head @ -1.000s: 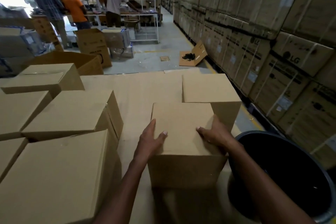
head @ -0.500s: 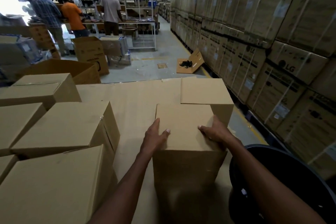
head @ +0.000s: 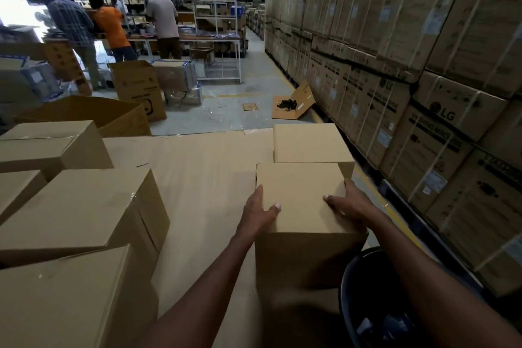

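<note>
Head view: left hand (head: 260, 213) and right hand (head: 351, 203) clasp the closed box (head: 299, 192) by its sides, thumbs over the top. It is on the worktop (head: 197, 178), just before a second box (head: 308, 141). Placing seems nearly done; letting go remains.

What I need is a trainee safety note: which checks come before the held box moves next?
1. The left hand holds the box at its left side, thumb on top: ok.
2. The right hand holds its right edge: ok.
3. Top of the box flat and closed: ok.
4. Gap to the second box behind: cannot tell.
5. Room on the right, with the black bin close by: not ok.
6. Free cardboard surface to the left: ok.
</note>
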`<state>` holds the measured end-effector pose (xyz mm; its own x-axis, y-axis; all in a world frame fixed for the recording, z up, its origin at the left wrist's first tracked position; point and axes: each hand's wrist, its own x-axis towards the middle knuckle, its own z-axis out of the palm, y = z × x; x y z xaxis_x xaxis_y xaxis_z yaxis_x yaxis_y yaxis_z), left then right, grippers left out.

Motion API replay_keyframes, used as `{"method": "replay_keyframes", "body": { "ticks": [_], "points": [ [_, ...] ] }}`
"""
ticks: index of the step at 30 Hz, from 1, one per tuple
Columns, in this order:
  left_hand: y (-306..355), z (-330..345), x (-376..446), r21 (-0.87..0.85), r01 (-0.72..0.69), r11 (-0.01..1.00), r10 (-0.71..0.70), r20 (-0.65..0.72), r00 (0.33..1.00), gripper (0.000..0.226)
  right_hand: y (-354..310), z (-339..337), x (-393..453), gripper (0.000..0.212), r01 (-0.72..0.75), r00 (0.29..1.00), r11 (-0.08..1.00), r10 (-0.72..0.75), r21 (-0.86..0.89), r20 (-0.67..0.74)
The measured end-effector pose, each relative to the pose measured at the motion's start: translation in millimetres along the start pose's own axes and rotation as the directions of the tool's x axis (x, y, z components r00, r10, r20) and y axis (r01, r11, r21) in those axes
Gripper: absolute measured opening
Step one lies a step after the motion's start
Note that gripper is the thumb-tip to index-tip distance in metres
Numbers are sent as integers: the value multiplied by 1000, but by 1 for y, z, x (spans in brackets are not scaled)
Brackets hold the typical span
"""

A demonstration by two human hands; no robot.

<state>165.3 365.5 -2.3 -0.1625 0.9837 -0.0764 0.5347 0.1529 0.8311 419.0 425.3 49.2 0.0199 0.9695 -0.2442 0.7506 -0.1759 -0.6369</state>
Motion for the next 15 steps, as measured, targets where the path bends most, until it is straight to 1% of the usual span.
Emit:
{"method": "replay_keyframes", "body": {
  "ticks": [7,12,15],
  "points": [
    [16,35,24,-55,23,998,-20,40,999,89,17,-27,34,89,36,999,999,-35,24,-28],
    [31,49,36,-59,39,997,-36,55,998,89,24,-44,58,88,52,998,998,-51,25,-28],
    [39,49,44,-55,45,998,-42,48,998,86,22,-45,70,84,58,997,997,-55,50,-45]
  ]
}}
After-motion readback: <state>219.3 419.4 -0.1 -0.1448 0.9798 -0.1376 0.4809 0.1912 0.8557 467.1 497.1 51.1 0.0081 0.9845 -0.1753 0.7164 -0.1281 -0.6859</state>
